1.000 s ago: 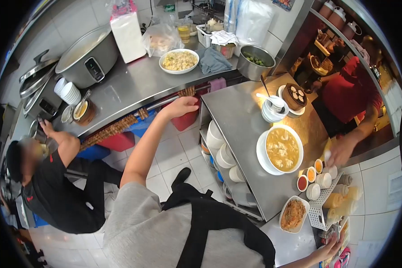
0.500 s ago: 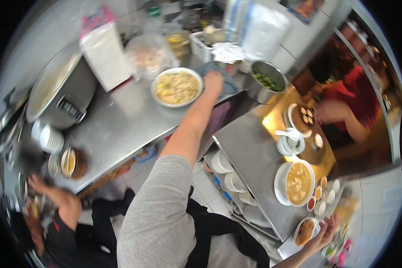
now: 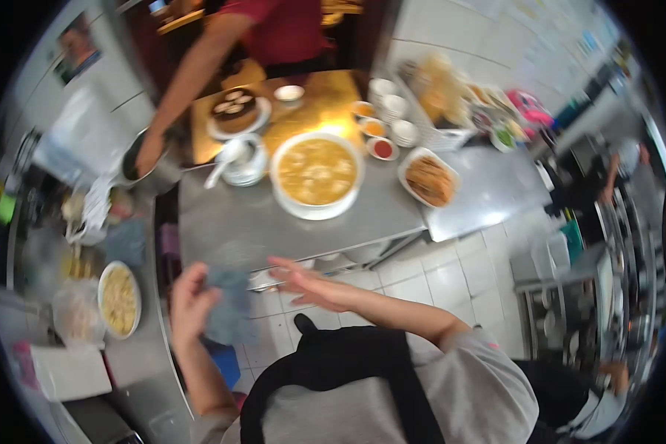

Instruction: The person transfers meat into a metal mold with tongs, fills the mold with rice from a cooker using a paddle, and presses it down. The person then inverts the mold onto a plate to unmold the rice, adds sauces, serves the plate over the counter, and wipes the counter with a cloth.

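A grey-blue cloth (image 3: 231,307) hangs from my left hand (image 3: 192,302), whose fingers are closed on it in front of the steel table (image 3: 274,240). My right hand (image 3: 312,287) is to the right of the cloth, fingers spread and holding nothing. Beyond my hands stands a large white bowl of yellow soup (image 3: 317,172). An oval white dish of browned food (image 3: 429,177) is to its right. On the left counter is a white bowl of pale yellow food (image 3: 119,299), with another grey-blue cloth (image 3: 126,243) beside it.
Across the table, a person in a red shirt (image 3: 285,33) reaches into a steel pot (image 3: 131,157). Stacked white dishes with a spoon (image 3: 243,166), small sauce cups (image 3: 381,149) and a cake-like brown round (image 3: 234,111) stand on the table. Other people are at the far right.
The view has turned right, toward the steel table. My left hand has come away from the left counter with a cloth in it. My right hand has moved from the oval dish to near the cloth.
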Motion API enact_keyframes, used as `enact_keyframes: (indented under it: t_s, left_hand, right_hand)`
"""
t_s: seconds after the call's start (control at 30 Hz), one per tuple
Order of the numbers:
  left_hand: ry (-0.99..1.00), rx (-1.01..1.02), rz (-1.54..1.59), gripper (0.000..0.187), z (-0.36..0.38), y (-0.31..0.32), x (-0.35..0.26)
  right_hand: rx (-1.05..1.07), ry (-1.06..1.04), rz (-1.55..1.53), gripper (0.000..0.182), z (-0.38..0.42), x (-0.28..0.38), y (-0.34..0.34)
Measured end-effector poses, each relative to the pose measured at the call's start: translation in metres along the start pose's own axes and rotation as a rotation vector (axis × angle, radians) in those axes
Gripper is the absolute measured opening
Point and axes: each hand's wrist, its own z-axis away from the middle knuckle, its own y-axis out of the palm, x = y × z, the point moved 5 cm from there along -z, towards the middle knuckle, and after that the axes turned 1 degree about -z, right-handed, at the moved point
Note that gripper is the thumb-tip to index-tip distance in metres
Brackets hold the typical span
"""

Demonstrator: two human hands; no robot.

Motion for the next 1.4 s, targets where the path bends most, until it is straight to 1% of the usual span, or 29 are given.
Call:
enact_keyframes:
  t_s: [0.03, 0.07, 0.1, 0.13, 0.17, 0.23, 0.3, 0.33, 0.37, 0.4, 0.47, 0.5, 0.53, 0.57, 0.6, 0.63, 0.67, 0.73, 0.77, 0.8, 0.87, 0.9, 0.97, 1.03, 1.2, 1.27, 1.3, 1.33, 1.4]
  left_hand:
    - [-0.028, -0.034, 0.189, 0.028, 0.003, 0.057, 0.0]
    - [-0.132, 0.113, 0.092, 0.029, -0.002, 0.108, 0.001]
    - [0.009, 0.201, 0.037, 0.029, -0.013, 0.161, 0.019]
    - [0.082, 0.127, -0.162, 0.026, -0.016, 0.211, 0.016]
    - [0.173, 0.081, -0.248, 0.031, -0.015, 0.253, 0.001]
    - [0.67, 0.044, -0.215, 0.048, -0.012, 0.336, -0.002]
    - [0.62, 0.396, -0.045, 0.067, -0.007, 0.413, -0.008]
    - [0.658, 0.534, -0.014, 0.075, -0.003, 0.447, -0.011]
    - [0.66, 0.611, 0.009, 0.076, -0.001, 0.472, -0.017]
    - [0.662, 0.69, 0.031, 0.078, -0.001, 0.494, -0.021]
    - [0.531, 0.784, 0.031, 0.083, -0.02, 0.514, -0.029]
    - [0.511, 0.753, 0.044, 0.081, -0.03, 0.522, -0.026]
    - [0.509, 0.753, 0.039, 0.081, -0.035, 0.526, -0.028]
    - [0.405, 0.734, 0.07, 0.08, -0.041, 0.527, -0.029]
    - [0.302, 0.713, 0.099, 0.078, -0.046, 0.528, -0.028]
    - [0.296, 0.665, 0.086, 0.075, -0.049, 0.528, -0.027]
    - [0.299, 0.666, 0.077, 0.075, -0.052, 0.531, -0.026]
    - [0.16, 0.614, 0.149, 0.069, -0.057, 0.536, -0.016]
    - [0.16, 0.623, 0.144, 0.069, -0.06, 0.541, -0.015]
    - [0.129, 0.615, 0.113, 0.068, -0.064, 0.544, -0.014]
    - [0.088, 0.602, 0.079, 0.066, -0.068, 0.546, -0.016]
    - [0.061, 0.613, 0.048, 0.068, -0.07, 0.547, -0.019]
    - [0.029, 0.62, 0.012, 0.071, -0.07, 0.551, -0.017]
    - [-0.039, 0.607, 0.036, 0.072, -0.07, 0.556, -0.01]
    - [-0.119, 0.631, 0.048, 0.074, -0.065, 0.573, -0.007]
    - [-0.136, 0.63, 0.05, 0.074, -0.064, 0.576, -0.002]
    - [-0.138, 0.615, 0.063, 0.067, -0.063, 0.577, 0.003]
    - [-0.143, 0.598, 0.077, 0.06, -0.064, 0.577, 0.006]
    - [-0.169, 0.591, 0.063, 0.06, -0.064, 0.578, 0.007]
  right_hand:
    - [-0.042, 0.16, -0.288, 0.067, 0.006, -0.02, -0.008]
    - [-0.071, 0.144, -0.3, 0.067, 0.022, -0.025, -0.027]
    - [-0.132, 0.219, -0.477, 0.067, 0.04, -0.035, -0.048]
    - [-0.188, 0.296, -0.653, 0.067, 0.061, -0.042, -0.063]
    - [-0.268, 0.123, -0.672, 0.056, 0.088, -0.024, -0.074]
    - [-0.605, 0.019, -0.738, 0.051, 0.145, -0.026, -0.13]
    - [-0.813, -0.125, -0.615, 0.042, 0.212, -0.002, -0.182]
    - [-0.908, -0.198, -0.421, 0.037, 0.244, 0.018, -0.211]
    - [-0.995, -0.269, -0.226, 0.034, 0.269, 0.041, -0.235]
    - [-1.014, -0.539, 0.043, 0.03, 0.288, 0.074, -0.251]
    - [-0.983, -0.781, 0.425, 0.033, 0.311, 0.126, -0.285]
    - [-0.964, -0.742, 0.654, 0.044, 0.316, 0.152, -0.297]
    - [-0.894, -0.763, 0.899, 0.05, 0.311, 0.172, -0.308]
    - [-0.813, -0.78, 1.142, 0.056, 0.303, 0.192, -0.32]
    - [-0.731, -0.569, 1.482, 0.07, 0.286, 0.194, -0.349]
    - [-0.789, -0.374, 1.622, 0.073, 0.272, 0.191, -0.378]
    - [-0.843, -0.169, 1.753, 0.076, 0.255, 0.185, -0.403]
    - [-0.845, -0.154, 1.765, 0.074, 0.22, 0.158, -0.435]
    - [-0.843, -0.133, 1.787, 0.073, 0.213, 0.153, -0.449]
    - [-0.853, -0.132, 1.777, 0.073, 0.215, 0.156, -0.47]
    - [-0.94, -0.16, 1.85, 0.065, 0.228, 0.177, -0.512]
    - [-1.032, -0.193, 1.813, 0.06, 0.246, 0.188, -0.538]
    - [-1.131, -0.165, 1.793, 0.058, 0.277, 0.203, -0.574]
    - [-1.123, -0.158, 1.763, 0.058, 0.299, 0.202, -0.585]
    - [-1.136, -0.1, 1.754, 0.056, 0.354, 0.203, -0.603]
    - [-1.271, -0.016, 1.753, 0.055, 0.38, 0.209, -0.628]
    - [-1.268, -0.021, 1.752, 0.055, 0.387, 0.215, -0.642]
    - [-1.34, 0.026, 1.742, 0.055, 0.395, 0.224, -0.659]
    - [-1.465, 0.082, 1.737, 0.054, 0.412, 0.24, -0.701]
